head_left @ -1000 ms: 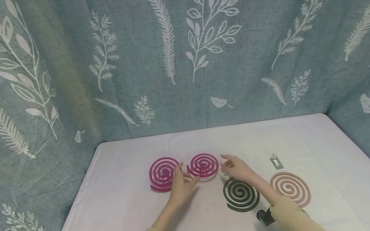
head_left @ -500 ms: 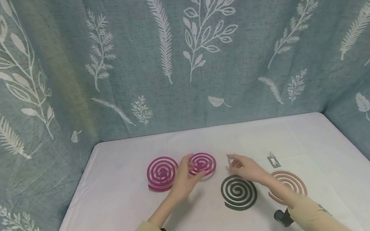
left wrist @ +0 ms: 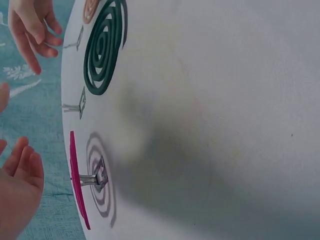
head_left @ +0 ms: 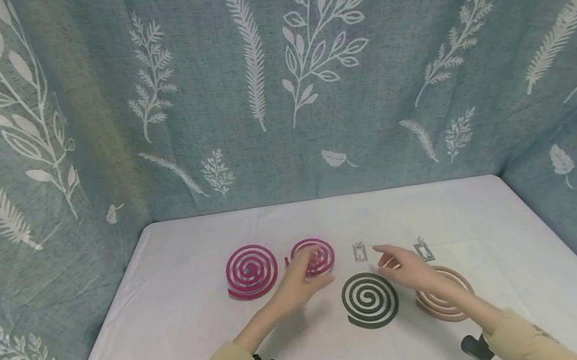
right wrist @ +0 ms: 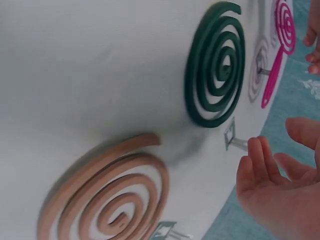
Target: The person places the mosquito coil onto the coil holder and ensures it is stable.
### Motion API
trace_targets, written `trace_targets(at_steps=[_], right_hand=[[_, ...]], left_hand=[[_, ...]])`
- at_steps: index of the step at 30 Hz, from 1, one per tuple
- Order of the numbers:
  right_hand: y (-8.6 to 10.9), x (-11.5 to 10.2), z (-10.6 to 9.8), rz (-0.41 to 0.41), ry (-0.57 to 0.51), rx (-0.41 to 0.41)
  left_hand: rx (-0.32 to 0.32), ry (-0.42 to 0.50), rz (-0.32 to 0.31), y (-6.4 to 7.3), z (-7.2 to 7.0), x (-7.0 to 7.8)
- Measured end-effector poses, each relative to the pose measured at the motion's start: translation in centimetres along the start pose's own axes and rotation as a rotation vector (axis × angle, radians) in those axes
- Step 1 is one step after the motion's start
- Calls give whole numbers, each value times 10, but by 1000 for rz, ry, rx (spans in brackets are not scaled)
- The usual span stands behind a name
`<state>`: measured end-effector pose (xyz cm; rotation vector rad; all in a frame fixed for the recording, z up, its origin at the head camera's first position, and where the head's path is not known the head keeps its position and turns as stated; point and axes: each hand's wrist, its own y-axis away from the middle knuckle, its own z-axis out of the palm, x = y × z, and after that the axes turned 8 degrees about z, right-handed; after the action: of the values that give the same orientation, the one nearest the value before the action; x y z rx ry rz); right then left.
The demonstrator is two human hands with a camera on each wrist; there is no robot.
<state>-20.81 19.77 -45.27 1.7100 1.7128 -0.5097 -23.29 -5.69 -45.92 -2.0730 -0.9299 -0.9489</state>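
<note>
A magenta mosquito coil sits raised on a small metal stand, its shadow on the cloth beneath. My left hand is near this coil with fingers loosely bent and nothing in them; in the head view it overlaps part of it. My right hand hovers at the right with relaxed fingers, also holding nothing. Just left of its fingertips, another metal stand rests on the table. A dark green coil lies flat in front of that stand.
Another magenta coil is at the left. A brown coil lies at the right, partly under my right forearm in the head view. Behind it sits a further metal stand. A white cloth covers the table; a leaf-patterned curtain hangs behind.
My right hand has moved right and away from the middle metal stand, which now shows fully. My left hand has shifted a little right, over the second magenta coil in the head view.
</note>
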Motion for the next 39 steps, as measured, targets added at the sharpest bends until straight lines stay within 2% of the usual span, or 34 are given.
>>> trace_targets(at_steps=[6, 13, 20, 28, 39], right_hand=[[10, 10, -3, 31, 1, -9], [17, 23, -5, 51, 21, -27], [21, 33, -5, 58, 43, -53], [19, 41, -1, -6, 118, -74], [19, 43, 2, -50, 177, -105]], left_hand=[[-106, -54, 21, -2, 1, 0], [-218, -69, 66, -5, 6, -7], [-310, -150, 89, -6, 15, -19], [-324, -179, 88, -3, 23, -26], [-306, -113, 58, 2, 30, -35]])
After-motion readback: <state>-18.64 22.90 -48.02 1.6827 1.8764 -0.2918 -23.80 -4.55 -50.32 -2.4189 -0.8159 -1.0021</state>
